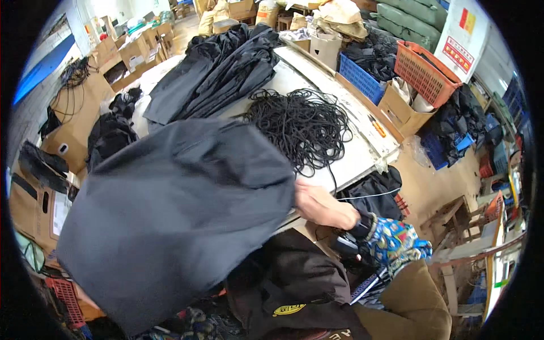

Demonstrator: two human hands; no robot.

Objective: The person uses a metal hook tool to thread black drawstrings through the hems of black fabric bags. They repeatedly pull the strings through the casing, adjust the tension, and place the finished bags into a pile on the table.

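Observation:
A large piece of black fabric (175, 221) hangs spread out before me and covers much of the left and middle of the view. My right hand (326, 205) is closed on its right edge, fingers wrapped round the cloth. The fabric hides my left hand. Just beyond the right hand, a tangled heap of thin black cord (300, 127) lies on the white tabletop (362, 150). Farther back, a stack of folded black fabric (221, 71) rests on the same table. Below the held piece, a dark brown apron (300, 277) covers my lap.
Beyond the table's right side stand a blue crate (361, 78), an orange basket (425, 71) and a cardboard box (405, 110). An orange cutter (378, 127) lies near the table edge. Cardboard boxes (133, 56) fill the back left. A wooden stool (453, 221) stands at right.

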